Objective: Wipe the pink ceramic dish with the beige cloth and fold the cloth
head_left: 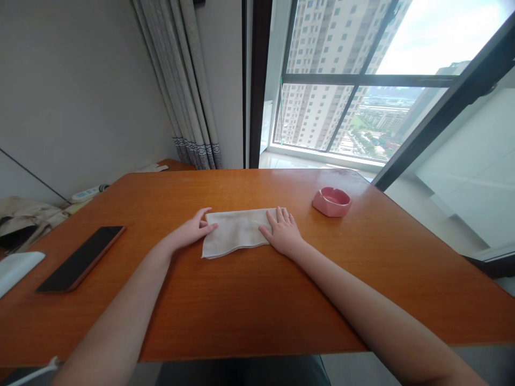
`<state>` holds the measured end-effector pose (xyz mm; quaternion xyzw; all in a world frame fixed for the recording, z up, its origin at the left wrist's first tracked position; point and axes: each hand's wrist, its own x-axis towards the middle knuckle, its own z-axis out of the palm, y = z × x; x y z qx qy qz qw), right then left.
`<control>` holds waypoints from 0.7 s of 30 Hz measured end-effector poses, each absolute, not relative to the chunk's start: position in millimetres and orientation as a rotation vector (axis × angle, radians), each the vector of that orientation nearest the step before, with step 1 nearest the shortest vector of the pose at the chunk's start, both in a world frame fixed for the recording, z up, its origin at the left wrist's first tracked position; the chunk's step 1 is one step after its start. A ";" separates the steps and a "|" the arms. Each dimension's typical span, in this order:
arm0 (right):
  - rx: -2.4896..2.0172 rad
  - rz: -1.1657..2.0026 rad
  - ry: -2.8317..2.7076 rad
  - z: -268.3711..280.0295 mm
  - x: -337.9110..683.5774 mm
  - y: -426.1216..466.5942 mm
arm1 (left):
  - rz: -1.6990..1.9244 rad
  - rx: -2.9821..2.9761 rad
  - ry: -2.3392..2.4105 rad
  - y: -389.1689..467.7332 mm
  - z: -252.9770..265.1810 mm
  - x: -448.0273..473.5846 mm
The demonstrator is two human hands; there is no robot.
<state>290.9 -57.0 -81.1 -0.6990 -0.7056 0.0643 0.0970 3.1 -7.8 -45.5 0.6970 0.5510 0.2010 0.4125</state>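
Observation:
A white cloth (237,230), folded into a long rectangle, lies on the wooden table in front of me. Its near edge curves slightly, and layers show along that side. My left hand (191,230) is at the cloth's left end, thumb over the top and index finger apart near the far left corner; its other fingers are partly hidden. On the right end, my right hand (284,233) rests flat, palm down with fingers spread.
A pink ashtray (332,202) stands to the right on the table (249,311). At the left lie a black phone-like slab (82,260) with a reddish edge and a white object (18,268). Beyond are a grey curtain (181,80) and a window (358,80).

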 end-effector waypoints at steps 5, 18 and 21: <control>-2.087 0.156 -1.996 -80.7 289.8 -56.9 | 0.380 1.809 1.276 -18.4 -39.4 4.0; -1.576 0.279 -2.259 -74.2 284.6 -58.9 | 1.554 1.471 1.444 -7.2 -34.3 10.0; -1.573 0.289 -2.254 -75.9 281.3 -59.5 | 1.387 1.750 1.147 -28.0 -31.1 57.0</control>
